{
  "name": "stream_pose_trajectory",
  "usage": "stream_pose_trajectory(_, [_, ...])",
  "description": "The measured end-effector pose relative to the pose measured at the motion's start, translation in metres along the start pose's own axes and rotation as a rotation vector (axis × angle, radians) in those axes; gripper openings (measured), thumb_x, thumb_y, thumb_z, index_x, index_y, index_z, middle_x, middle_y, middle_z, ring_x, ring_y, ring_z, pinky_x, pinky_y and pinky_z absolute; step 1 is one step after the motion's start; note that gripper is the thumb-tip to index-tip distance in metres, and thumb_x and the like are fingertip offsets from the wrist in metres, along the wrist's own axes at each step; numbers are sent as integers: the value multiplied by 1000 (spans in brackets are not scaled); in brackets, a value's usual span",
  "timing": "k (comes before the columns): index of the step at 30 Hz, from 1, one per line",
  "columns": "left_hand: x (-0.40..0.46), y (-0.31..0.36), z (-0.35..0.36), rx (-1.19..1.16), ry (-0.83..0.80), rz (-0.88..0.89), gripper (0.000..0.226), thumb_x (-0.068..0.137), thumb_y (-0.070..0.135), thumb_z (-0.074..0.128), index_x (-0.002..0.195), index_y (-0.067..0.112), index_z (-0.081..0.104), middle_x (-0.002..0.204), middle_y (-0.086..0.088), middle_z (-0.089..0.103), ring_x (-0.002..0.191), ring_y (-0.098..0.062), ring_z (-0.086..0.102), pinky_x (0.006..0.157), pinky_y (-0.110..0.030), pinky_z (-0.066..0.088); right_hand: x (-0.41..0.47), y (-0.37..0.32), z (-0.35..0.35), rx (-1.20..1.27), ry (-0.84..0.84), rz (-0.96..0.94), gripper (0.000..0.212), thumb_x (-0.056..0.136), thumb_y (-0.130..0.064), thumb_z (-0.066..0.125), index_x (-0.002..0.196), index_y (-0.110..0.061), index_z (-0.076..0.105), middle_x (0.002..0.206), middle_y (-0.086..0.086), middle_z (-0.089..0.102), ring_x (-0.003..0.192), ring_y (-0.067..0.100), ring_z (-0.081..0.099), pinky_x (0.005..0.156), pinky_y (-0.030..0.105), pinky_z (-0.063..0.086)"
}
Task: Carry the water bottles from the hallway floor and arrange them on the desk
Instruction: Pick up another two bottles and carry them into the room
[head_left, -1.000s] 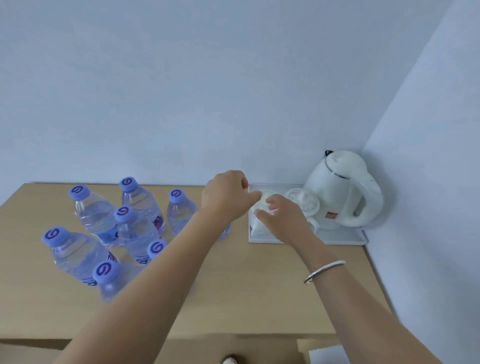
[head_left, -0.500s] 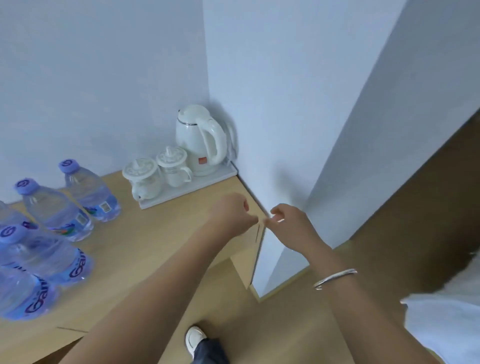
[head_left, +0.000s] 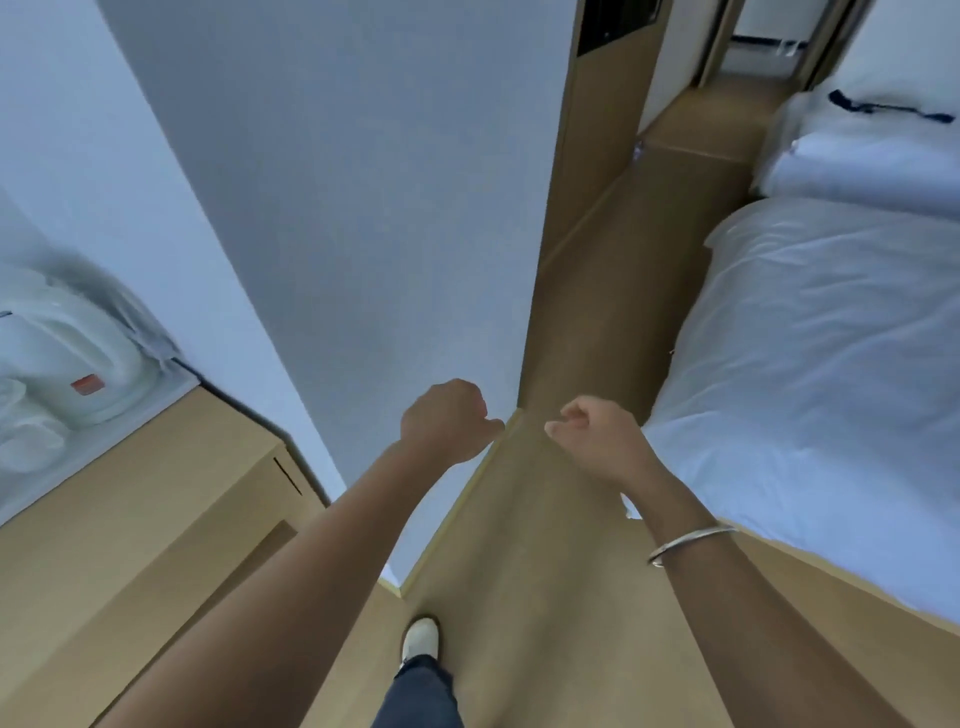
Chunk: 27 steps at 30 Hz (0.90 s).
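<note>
No water bottle shows clearly in the head view. The wooden desk (head_left: 130, 519) lies at the lower left with only its right end in view. My left hand (head_left: 447, 421) hangs in front of the wall corner, fingers loosely curled and holding nothing. My right hand (head_left: 592, 441), with a silver bangle on its wrist, is a little to the right over the floor, also loosely curled and holding nothing. The wooden hallway floor (head_left: 597, 312) runs away ahead between the wall and the bed.
A white kettle (head_left: 67, 364) on a white tray stands at the desk's far right end. A grey-white wall block (head_left: 363, 234) juts out ahead on the left. A bed with white sheets (head_left: 831, 374) fills the right side. My white shoe (head_left: 421, 636) is on the floor.
The view has swung right, from the desk with its bottles to the hallway and bed. The bottles have left the frame. Both hands came away from the tray and hold nothing.
</note>
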<state>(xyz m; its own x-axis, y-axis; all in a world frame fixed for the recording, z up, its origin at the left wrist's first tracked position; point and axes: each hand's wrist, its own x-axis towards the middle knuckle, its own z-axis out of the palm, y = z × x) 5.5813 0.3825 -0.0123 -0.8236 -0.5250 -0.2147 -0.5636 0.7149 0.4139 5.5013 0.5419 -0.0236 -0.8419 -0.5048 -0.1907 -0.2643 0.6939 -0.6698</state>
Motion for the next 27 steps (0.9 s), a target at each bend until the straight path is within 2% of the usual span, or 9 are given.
stream_pose_trajectory(4, [26, 46, 13, -18, -11, 69, 23, 80, 35, 60, 90, 15, 65, 90, 2, 66, 76, -16, 59, 65, -25, 43, 8, 31, -30, 25, 57, 64, 36, 88, -37, 57, 117, -15, 56, 106, -3, 56, 99, 16, 56, 89, 31, 48])
stream_pose_trajectory(8, [55, 79, 27, -7, -44, 135, 24, 79, 34, 61, 89, 13, 67, 90, 0, 66, 72, -15, 56, 60, -23, 41, 28, 56, -51, 29, 84, 127, 39, 88, -37, 57, 120, -14, 54, 112, 0, 59, 97, 15, 54, 85, 27, 43])
stream_pose_trajectory(13, [109, 116, 40, -33, -77, 203, 14, 80, 38, 62, 80, 23, 60, 85, 8, 62, 79, -12, 59, 72, -27, 45, 71, 81, -74, 41, 122, 183, 38, 87, -38, 57, 117, -16, 55, 113, -2, 58, 97, 14, 52, 87, 28, 42])
stream_pose_trajectory(16, [151, 140, 44, -42, -98, 253, 15, 81, 39, 61, 80, 24, 59, 81, 8, 64, 76, -11, 60, 71, -28, 47, 110, 92, -92, 29, 129, 212, 39, 88, -38, 56, 120, -16, 54, 116, -1, 57, 94, 14, 54, 88, 28, 42])
stream_pose_trajectory(20, [218, 169, 42, -58, -85, 273, 16, 81, 40, 60, 76, 26, 55, 73, 9, 60, 70, -8, 58, 66, -26, 45, 179, 98, -120, -17, 128, 223, 41, 89, -40, 54, 123, -17, 51, 122, 0, 56, 111, 17, 53, 95, 31, 42])
stream_pose_trajectory(27, [339, 215, 23, -7, -76, 286, 18, 80, 39, 60, 71, 24, 55, 71, 6, 59, 67, -8, 57, 60, -24, 45, 309, 106, -154, -41, 103, 236, 39, 87, -41, 52, 118, -16, 52, 103, -6, 53, 95, 12, 50, 84, 27, 43])
